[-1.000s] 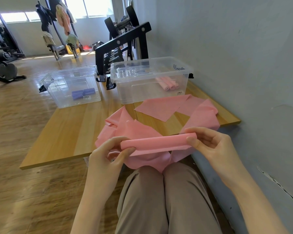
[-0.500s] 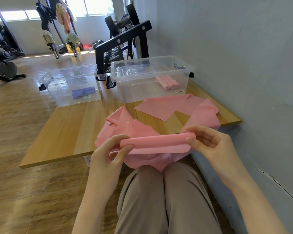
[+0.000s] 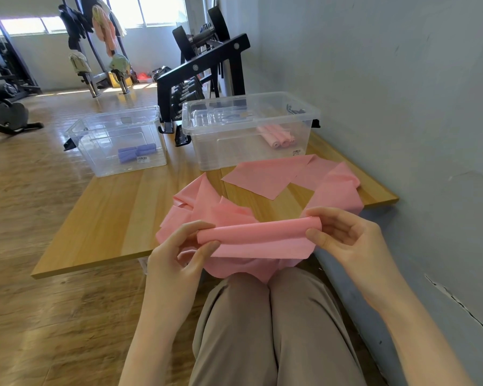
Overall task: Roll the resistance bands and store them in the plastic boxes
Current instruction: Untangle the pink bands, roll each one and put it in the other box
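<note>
Against the grey wall (image 3: 374, 79) on the right lay a low light-wood platform (image 3: 109, 218), set on the wooden gym floor with a black dumbbell rack (image 3: 201, 71) behind it. At the platform's far edge stood two clear plastic storage boxes side by side: the right-hand clear box (image 3: 248, 146) held a few rolled pink bands (image 3: 276, 136) near its right end, and the left-hand clear box (image 3: 117, 143) held rolled purple bands (image 3: 135, 153) on its bottom. A long pink resistance band (image 3: 257, 235) trailed loosely from the platform in front of the right box, across the near edge, and down over the person's knees in beige trousers (image 3: 262, 330). Its near end was partly rolled into a short tube held level above the knees. The left hand (image 3: 179, 257) pinched the tube's left end between thumb and fingers. The right hand (image 3: 346, 238) gripped the tube's right end, fingers curled over the top and thumb pressed against the front.
</note>
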